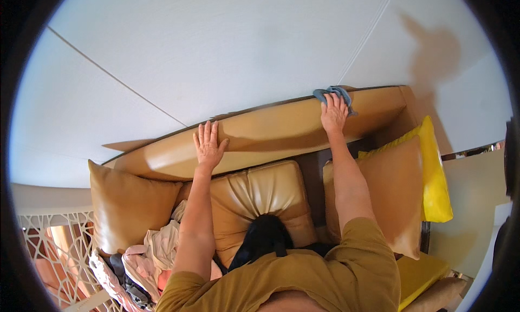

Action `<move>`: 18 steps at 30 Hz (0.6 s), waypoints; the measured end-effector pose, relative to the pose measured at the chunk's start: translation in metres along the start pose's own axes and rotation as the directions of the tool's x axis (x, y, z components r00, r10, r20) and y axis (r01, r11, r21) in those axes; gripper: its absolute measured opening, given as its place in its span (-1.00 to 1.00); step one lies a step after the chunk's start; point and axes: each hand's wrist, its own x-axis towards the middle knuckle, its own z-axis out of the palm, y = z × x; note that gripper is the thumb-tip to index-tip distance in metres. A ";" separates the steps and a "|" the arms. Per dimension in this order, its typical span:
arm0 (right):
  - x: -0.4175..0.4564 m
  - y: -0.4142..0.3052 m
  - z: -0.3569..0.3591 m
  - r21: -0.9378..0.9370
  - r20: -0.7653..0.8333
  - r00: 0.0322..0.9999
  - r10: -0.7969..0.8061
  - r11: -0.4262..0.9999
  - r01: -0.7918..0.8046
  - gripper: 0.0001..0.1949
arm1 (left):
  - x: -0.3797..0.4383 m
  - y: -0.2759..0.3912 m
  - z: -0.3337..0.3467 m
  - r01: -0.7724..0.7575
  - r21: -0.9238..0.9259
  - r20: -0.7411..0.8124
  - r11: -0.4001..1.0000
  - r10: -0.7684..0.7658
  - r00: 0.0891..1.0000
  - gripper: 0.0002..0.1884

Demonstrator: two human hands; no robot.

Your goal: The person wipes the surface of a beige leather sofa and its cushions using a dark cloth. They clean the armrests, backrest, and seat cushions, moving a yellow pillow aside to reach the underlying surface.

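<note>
Pressed under the fingers of my right hand (pixel 334 116) is a crumpled blue-grey cloth (pixel 346 96), on the top edge of a tan leather-look sofa backrest (pixel 276 123). My left hand (pixel 209 144) lies flat on the same backrest, further left, fingers spread and holding nothing. Below and between my arms is a tufted tan seat cushion (pixel 272 182), with my dark-clothed knee (pixel 266 231) resting on it.
A tan pillow (pixel 130 202) leans at the left above piled clothes (pixel 158 247). Another tan pillow (pixel 386 190) and a yellow cushion (pixel 436 178) stand at the right. A pale panelled wall (pixel 243 48) rises behind the sofa. A white lattice screen (pixel 61 247) is at far left.
</note>
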 end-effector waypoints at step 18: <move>-0.041 -0.096 0.025 0.030 0.007 0.990 -0.141 0.990 0.141 -0.51 | 0.003 0.009 -0.009 -0.037 0.034 -0.090 0.999 0.040 0.995 -0.13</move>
